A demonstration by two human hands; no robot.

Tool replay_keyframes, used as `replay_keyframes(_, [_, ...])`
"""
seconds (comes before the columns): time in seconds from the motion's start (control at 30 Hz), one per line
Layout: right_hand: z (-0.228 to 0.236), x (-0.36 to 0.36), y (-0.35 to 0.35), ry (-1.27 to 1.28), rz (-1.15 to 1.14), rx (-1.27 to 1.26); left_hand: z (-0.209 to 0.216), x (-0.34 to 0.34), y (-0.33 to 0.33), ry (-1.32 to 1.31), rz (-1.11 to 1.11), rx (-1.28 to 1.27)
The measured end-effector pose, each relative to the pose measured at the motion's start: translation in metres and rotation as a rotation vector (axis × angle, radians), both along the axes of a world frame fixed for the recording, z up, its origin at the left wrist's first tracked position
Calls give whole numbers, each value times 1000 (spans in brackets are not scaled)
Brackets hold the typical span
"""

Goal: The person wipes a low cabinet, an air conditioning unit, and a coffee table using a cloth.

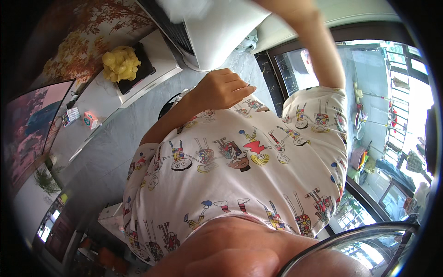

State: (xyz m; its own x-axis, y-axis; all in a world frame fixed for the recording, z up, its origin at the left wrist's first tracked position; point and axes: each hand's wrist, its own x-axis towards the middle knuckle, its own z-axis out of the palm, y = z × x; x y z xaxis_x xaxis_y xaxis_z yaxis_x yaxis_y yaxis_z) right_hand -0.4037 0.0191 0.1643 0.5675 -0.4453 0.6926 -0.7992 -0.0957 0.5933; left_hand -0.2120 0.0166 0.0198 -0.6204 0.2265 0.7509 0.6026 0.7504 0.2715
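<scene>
My left hand point(224, 88) is closed, its fingers curled in front of the printed white shirt point(240, 152) I wear, at waist height. Whatever it may hold is hidden inside the fingers. My right arm reaches far forward to the upper edge, where my right hand point(282, 6) is blurred and cut off, so its fingers do not show. Left of it, a blurred white, soft-looking thing point(184, 9) lies over the top of a tall white appliance point(226, 32) with a dark slatted side. Whether my right hand touches the white thing cannot be seen.
A low white cabinet point(154, 69) runs along the left wall, bearing a yellow ornament point(121, 63) and a small pink box point(90, 120). A television screen point(37, 124) stands beyond them. Dark-framed glass doors point(277, 78) on the right open onto a balcony with hanging laundry.
</scene>
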Motion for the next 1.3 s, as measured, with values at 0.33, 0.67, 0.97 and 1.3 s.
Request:
replay_keyframes(0.33, [-252,-8,42,-146,-120,434,6,20,-31,52,198,194])
replay_keyframes(0.67, [-97,13,-18,-837,126,-147,4,11,-54,221,588,43])
replay_keyframes(0.97, [-187,52,-56,-1551,404,-44,4,26,-77,156,980,63])
replay_keyframes(1.3, [-113,72,-64,-948,163,-26,2,49,-83,96,1168,52])
